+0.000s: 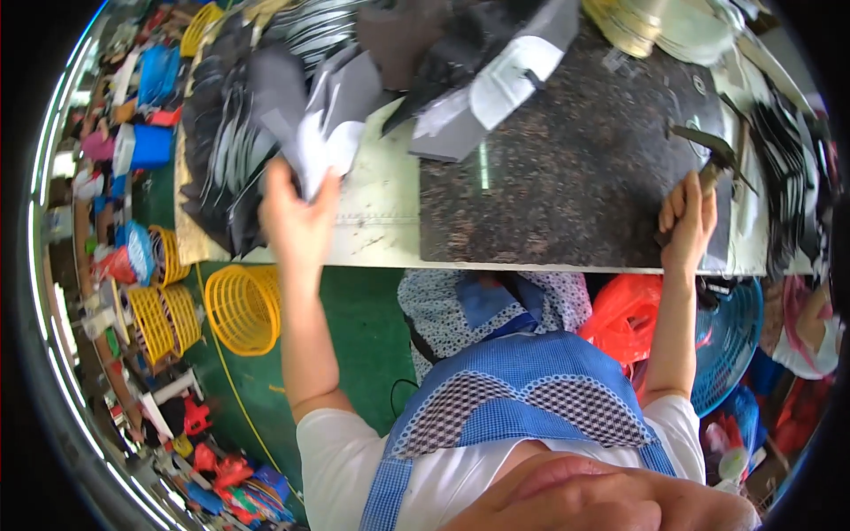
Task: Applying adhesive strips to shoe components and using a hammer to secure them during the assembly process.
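Observation:
My left hand (297,212) is closed on the lower end of a folded grey-and-white cut piece (336,97), which looks like fabric or leather. It holds the piece above the left part of the table. At the right, my right hand (688,217) grips a hammer (706,139) by its handle, with the metal head pointing away from me. Beneath the hammer lies a dark speckled slab (549,190). Another grey piece with a white patch (513,84) rests across the slab's far left corner.
Stacked dark pieces (230,150) line the table's left side, and more black pieces (784,168) hang at the right. Pale yellowish round things (651,26) sit at the back. Below are a yellow basket (242,310), a red plastic bag (622,319) and a blue basket (730,345).

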Demonstrator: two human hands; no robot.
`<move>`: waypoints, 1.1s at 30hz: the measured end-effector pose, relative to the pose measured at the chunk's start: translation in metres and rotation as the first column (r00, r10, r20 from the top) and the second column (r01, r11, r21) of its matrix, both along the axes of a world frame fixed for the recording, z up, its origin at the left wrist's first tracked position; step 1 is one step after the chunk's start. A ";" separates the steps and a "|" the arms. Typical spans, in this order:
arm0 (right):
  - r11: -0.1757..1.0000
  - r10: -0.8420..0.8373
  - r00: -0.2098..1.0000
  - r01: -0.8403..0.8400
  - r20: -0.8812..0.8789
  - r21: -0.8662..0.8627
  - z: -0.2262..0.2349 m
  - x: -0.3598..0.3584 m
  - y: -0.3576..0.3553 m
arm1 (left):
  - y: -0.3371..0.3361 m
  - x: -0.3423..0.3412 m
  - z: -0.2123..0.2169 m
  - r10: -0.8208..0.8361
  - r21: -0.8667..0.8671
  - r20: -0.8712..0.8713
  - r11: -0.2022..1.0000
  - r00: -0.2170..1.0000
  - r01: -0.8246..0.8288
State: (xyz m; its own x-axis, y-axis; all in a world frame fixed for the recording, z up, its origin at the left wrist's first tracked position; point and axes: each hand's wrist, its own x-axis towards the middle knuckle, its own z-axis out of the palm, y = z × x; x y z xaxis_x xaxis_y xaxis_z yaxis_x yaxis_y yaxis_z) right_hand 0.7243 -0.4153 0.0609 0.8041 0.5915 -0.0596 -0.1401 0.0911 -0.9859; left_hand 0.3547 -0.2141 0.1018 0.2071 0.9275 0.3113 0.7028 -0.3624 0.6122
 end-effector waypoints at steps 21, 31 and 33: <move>0.919 0.250 0.906 -0.111 0.341 -0.379 0.024 -0.019 -0.034 | -0.047 0.198 -0.038 -0.849 -0.167 0.113 0.496 0.517 0.852; 0.679 0.732 0.399 -0.356 0.553 -0.642 0.047 0.007 -0.029 | -0.053 0.198 -0.044 -0.835 -0.100 0.144 0.521 0.530 0.848; 0.644 0.764 0.365 -0.403 0.531 -0.650 0.059 0.018 -0.018 | -0.055 0.199 -0.040 -0.856 -0.041 0.061 0.512 0.513 0.858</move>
